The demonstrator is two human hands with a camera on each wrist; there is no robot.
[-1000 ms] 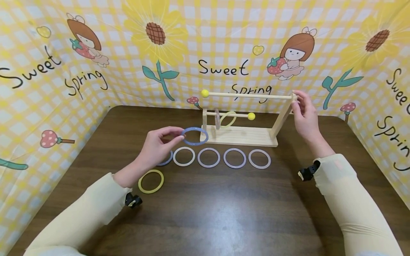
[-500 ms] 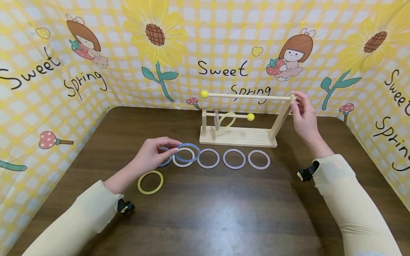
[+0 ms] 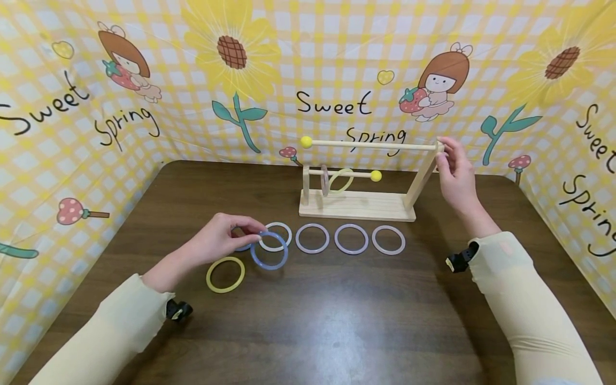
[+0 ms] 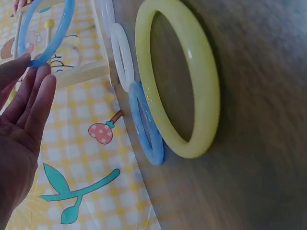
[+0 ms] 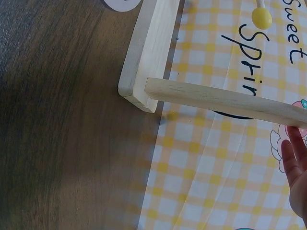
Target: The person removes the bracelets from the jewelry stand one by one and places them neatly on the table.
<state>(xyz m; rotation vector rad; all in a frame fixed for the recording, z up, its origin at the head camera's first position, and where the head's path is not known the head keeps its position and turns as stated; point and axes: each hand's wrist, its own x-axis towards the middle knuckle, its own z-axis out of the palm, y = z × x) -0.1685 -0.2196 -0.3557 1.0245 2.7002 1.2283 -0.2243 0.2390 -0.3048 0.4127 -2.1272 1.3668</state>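
Observation:
My left hand [image 3: 222, 239] pinches a blue ring [image 3: 270, 267] between thumb and fingers, above the table and overlapping the white ring [image 3: 290, 235] in the head view. In the left wrist view the held blue ring [image 4: 67, 24] rises from the fingertips. My right hand [image 3: 458, 176] grips the top of the tall post [image 3: 423, 177] of a wooden ring stand [image 3: 356, 207]. A purplish ring [image 3: 324, 181] and a pale yellow ring [image 3: 349, 184] hang on the stand's lower rod. Its upper rod [image 3: 370, 145] ends in a yellow ball and bears no ring.
Three pale purple rings, one of them the middle ring [image 3: 351, 252], lie in a row before the stand. Another blue ring [image 4: 147, 125] lies partly behind my left hand. A yellow ring [image 3: 225, 290] is nearer me on the brown table [image 3: 337, 321]. Patterned cloth [image 3: 269, 32] surrounds the table.
My left hand has drawn the blue ring back from the stand, down and leftward toward me, and the ring now tilts more. My right hand keeps its place on the post.

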